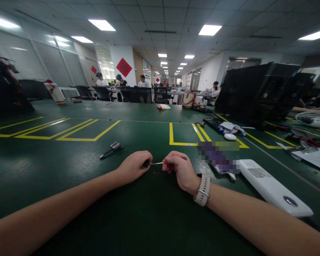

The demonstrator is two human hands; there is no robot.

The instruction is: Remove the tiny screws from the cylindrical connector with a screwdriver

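Over the green table (pixel 101 213), my left hand (pixel 134 164) is closed around a dark, round-ended part (pixel 145 164), most of it hidden in the fist. My right hand (pixel 180 169), with a pale watch strap at its wrist, pinches a thin metal rod (pixel 158 163) that looks like a hex key. The rod's far end meets the dark part at my left hand. A tiny dark ring-like piece (pixel 154 173) lies on the table just below the rod. Beyond my left hand rests a metal tool with a thick knurled head and slim shaft (pixel 112 149).
To the right lie a white oblong device (pixel 274 186), a blurred purple packet (pixel 220 158), a white mouse (pixel 229 136) and a blue-and-white glove (pixel 230 128). A large black case (pixel 253 92) stands behind them. Yellow tape outlines mark the table. Several people sit in the background.
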